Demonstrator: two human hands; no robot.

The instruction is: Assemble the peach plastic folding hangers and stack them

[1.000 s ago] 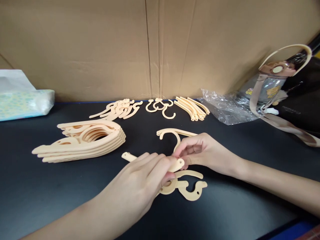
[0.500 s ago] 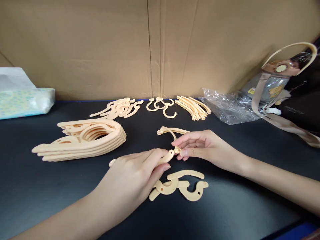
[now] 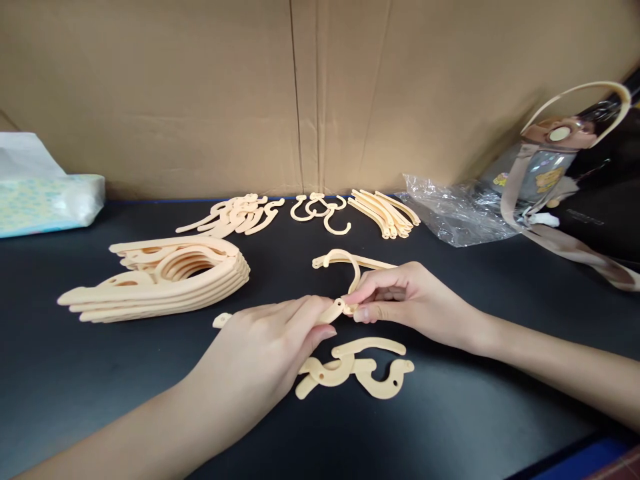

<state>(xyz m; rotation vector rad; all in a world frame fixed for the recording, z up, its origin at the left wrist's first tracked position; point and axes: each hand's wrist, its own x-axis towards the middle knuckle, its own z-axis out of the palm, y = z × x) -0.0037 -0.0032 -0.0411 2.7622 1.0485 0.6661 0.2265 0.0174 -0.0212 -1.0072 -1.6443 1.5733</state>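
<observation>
My left hand point(image 3: 280, 347) is closed around a cream plastic hanger arm point(image 3: 333, 312), whose holed end points toward my other hand. My right hand point(image 3: 400, 297) pinches the base of a cream hanger hook point(image 3: 353, 263), its curve standing upward. The hook's base meets the holed end of the arm; whether they are joined I cannot tell. Behind the right hand lies a long hanger bar point(image 3: 375, 261), partly covered by the fingers. Below the hands, several curved hanger pieces point(image 3: 383, 387) lie on the black table, some partly hidden by the left hand.
A stack of folded hangers point(image 3: 165, 287) lies at left. Along the back are piles of curved pieces point(image 3: 237, 213), loose hooks point(image 3: 336, 223) and straight bars point(image 3: 387, 213). A clear plastic bag point(image 3: 450, 210), a strapped bottle point(image 3: 545, 167) and a tissue pack point(image 3: 50, 200) stand at the sides.
The right hand has turned the hook so its curve opens to the left, and its base has come down against the arm's end. The left hand keeps its grip almost in place.
</observation>
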